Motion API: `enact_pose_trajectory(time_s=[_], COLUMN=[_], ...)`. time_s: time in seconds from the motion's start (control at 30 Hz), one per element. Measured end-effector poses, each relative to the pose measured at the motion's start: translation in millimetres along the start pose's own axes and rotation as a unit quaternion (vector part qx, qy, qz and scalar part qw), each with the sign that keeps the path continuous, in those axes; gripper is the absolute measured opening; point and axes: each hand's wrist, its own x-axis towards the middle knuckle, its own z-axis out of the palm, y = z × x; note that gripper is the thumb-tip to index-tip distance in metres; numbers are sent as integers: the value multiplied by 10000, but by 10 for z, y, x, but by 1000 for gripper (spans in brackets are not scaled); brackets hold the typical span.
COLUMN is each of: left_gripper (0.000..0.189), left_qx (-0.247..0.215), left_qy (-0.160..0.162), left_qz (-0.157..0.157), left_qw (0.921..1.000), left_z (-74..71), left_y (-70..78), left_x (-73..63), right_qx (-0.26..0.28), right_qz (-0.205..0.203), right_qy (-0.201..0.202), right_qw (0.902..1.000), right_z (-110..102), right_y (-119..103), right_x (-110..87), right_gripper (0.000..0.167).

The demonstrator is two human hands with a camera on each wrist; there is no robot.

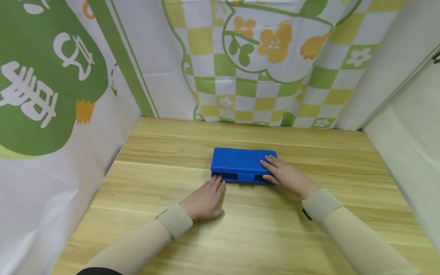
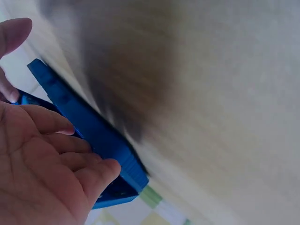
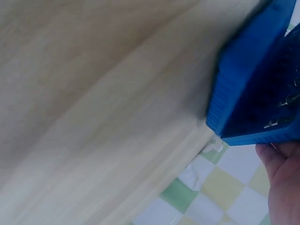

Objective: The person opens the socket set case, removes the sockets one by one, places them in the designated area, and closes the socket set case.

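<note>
A blue plastic case (image 1: 237,160) lies on the wooden table, its lid slightly raised from the base with a gap at the front. My left hand (image 1: 205,198) touches the front left corner with fairly straight fingers, thumb held apart. On the lid's right end rest the fingers of my right hand (image 1: 288,175), with the thumb near the front edge. Small metal pieces (image 3: 281,110) show inside the case in the right wrist view. In the left wrist view the left fingers lie against the case's blue edge (image 2: 89,122).
The wooden table (image 1: 165,152) runs back to a patterned curtain (image 1: 247,91) with green and yellow checks. A white and green cloth (image 1: 51,84) hangs at the left. Along the right side stands a pale panel (image 1: 409,110).
</note>
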Motion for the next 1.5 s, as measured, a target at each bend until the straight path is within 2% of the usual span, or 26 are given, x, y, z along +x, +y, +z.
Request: enact_pose_trajectory(time_s=[0.23, 0.4, 0.57, 0.73, 0.87, 1.0, 1.13, 1.23, 1.37, 1.5], left_gripper=[90, 87, 84, 82, 77, 70, 59, 59, 70, 63], left_qx=[-316, -462, -703, -960, -1174, -1392, -1618, -1425, -1134, -1146], left_qy=[-142, -131, -90, -167, 28, 490, 769, 909, 1054, 1186], left_qz=[-96, -56, -37, -31, -125, -373, -684, -904, -1128, -1221], left_qw=[9994, 9988, 9975, 9952, 9930, 9884, 9814, 9814, 9815, 9787], left_z=[-2, 15, 11, 6, 32, 2, -92, -92, -26, 27], left_y=[-32, -16, 24, 76, 111, 90, 28, -15, -35, -43], left_x=[-28, -99, -195, -311, -336, -229, -16, 97, 156, 212], right_qx=[747, 1364, 1712, 2070, 2234, 2213, 2253, 2267, 2298, 2333], right_qz=[483, 711, 892, 1328, 1445, 1423, 1481, 1430, 1260, 1242], right_qy=[-89, 454, 969, 845, 680, 589, 541, 463, 467, 451], right_qw=[9960, 9871, 9764, 9656, 9616, 9630, 9614, 9623, 9639, 9634], right_z=[-179, -256, -332, -440, -504, -533, -550, -532, -491, -514], right_y=[-47, -32, -24, -52, -88, -106, -110, -133, -175, -191], right_x=[64, 111, 171, 218, 248, 253, 212, 192, 189, 177], right_gripper=[53, 44, 38, 41, 43, 41, 41, 40, 38, 38])
